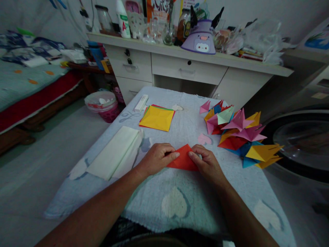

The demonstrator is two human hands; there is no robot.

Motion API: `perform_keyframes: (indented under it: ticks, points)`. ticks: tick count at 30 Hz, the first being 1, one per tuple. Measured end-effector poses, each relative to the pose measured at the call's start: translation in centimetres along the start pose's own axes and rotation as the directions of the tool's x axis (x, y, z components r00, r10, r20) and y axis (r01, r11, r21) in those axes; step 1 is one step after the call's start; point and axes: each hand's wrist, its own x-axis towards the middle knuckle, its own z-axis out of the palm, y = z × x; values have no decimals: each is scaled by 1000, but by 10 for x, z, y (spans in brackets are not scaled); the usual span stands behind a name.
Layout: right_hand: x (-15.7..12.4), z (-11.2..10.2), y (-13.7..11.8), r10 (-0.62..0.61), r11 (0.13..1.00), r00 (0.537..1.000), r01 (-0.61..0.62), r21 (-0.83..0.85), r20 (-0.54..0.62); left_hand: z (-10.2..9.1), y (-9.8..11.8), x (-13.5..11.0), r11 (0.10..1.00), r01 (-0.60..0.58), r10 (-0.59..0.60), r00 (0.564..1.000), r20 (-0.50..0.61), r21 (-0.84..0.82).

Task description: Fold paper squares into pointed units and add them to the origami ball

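A folded red paper triangle (183, 158) lies on the cloth-covered table (180, 202) in front of me. My left hand (156, 158) presses its left edge with curled fingers. From the other side, my right hand (207, 163) pinches the paper's right edge. Both hands are closed on the paper. A stack of square coloured sheets (157, 118), yellow on top, sits beyond the hands. To the right lies a pile of folded paper pieces (239, 135) in pink, yellow, red and blue.
A folded white cloth (117, 152) lies at the left of the table, a small white box (141, 103) at the far edge. Behind stand a cluttered white desk (185, 65), a bed (23, 85) at left, a pink bin (102, 104) on the floor.
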Motion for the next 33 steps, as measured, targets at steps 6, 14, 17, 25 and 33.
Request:
perform_keyframes:
  ticks: [6, 14, 17, 25, 33]
  points:
    - [0, 0, -3, -9, 1000, 1000, 9, -2, 1, 1, -1, 0, 1000, 7, -7, 1000, -7, 22]
    - [0, 0, 2, -19, 1000, 1000, 19, 6, -3, 1, -3, 0, 999, 35, -35, 997, -68, -5]
    - [0, 0, 2, -26, 1000, 1000, 26, 3, 0, 1, -5, -1, 999, 40, -41, 997, -72, -5]
    - [3, 0, -2, -76, 997, 996, 77, 19, -51, 2, 1, -1, 1000, 5, -6, 998, -56, -15]
    - [4, 1, -3, -42, 994, 994, 51, 98, -97, 4, -1, -1, 1000, 17, -18, 999, -34, -10]
